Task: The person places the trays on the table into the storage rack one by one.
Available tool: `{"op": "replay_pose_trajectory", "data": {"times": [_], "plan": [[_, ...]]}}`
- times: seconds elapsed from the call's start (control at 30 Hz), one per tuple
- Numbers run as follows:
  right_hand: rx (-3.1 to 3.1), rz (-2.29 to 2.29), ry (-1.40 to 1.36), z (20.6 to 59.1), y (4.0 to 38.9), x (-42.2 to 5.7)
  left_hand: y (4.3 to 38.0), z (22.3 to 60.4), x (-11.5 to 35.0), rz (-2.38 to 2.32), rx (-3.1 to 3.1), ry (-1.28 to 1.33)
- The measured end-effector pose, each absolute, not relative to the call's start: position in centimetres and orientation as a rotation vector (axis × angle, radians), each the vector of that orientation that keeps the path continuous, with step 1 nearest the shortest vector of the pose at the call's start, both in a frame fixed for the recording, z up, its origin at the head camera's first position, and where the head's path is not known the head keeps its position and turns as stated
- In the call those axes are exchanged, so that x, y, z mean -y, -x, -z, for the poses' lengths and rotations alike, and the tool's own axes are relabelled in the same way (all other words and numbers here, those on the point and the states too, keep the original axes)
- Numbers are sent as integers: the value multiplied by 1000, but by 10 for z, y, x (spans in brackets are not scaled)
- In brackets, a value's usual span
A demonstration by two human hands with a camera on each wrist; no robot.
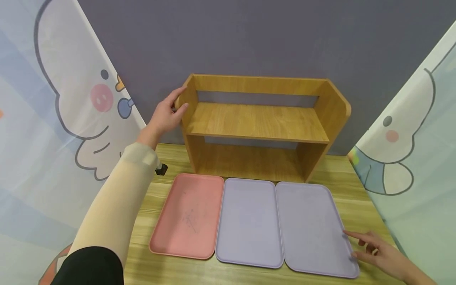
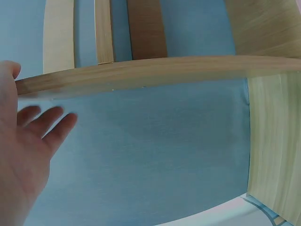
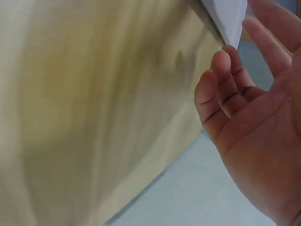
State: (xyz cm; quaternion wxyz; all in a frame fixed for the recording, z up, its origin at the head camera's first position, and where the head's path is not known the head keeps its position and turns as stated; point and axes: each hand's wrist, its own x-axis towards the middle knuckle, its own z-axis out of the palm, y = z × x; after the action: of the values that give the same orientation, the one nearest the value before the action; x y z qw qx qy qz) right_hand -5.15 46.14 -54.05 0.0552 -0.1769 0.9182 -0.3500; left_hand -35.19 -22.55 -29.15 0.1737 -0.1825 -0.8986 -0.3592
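In the head view, a two-tier wooden desktop shelf (image 1: 256, 122) stands at the back of a wood-grain table. My left hand (image 1: 167, 113) grips its left side panel (image 2: 155, 70), with the thumb on one side and the fingers on the other. Three trays lie side by side before the shelf: a pink tray (image 1: 189, 215), a middle lavender tray (image 1: 249, 221) and a right lavender tray (image 1: 315, 227). My right hand (image 1: 379, 253) touches that last tray's right edge with extended index finger and thumb. Its other fingers bend loosely in the right wrist view, near the tray corner (image 3: 228, 19).
The table (image 1: 356, 206) continues beyond the trays on both sides. A small black object (image 1: 162, 170) shows beside my left wrist. Cartoon-printed curtains (image 1: 402, 130) hang left and right, and a grey wall (image 1: 263, 35) rises behind the shelf.
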Motion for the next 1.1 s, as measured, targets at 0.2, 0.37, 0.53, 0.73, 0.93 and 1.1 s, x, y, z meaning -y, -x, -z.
{"op": "replay_pose_trajectory", "data": {"times": [0.2, 0.37, 0.53, 0.73, 0.93, 1.1], "plan": [[-2511, 1178, 470, 549, 48, -462, 353, 292, 224, 1024, 2578, 455], [-2533, 1090, 461, 554, 50, -457, 353, 294, 220, 1029, 2570, 451], [-2567, 1052, 523, 556, 52, -455, 352, 295, 219, 1026, 2565, 444], [-2469, 1060, 402, 549, 57, -454, 351, 295, 222, 1040, 2567, 432], [-2279, 1133, 167, 542, 62, -454, 350, 296, 223, 1052, 2558, 433], [-2240, 1243, 99, 543, 61, -454, 351, 297, 223, 1057, 2557, 422]]}}
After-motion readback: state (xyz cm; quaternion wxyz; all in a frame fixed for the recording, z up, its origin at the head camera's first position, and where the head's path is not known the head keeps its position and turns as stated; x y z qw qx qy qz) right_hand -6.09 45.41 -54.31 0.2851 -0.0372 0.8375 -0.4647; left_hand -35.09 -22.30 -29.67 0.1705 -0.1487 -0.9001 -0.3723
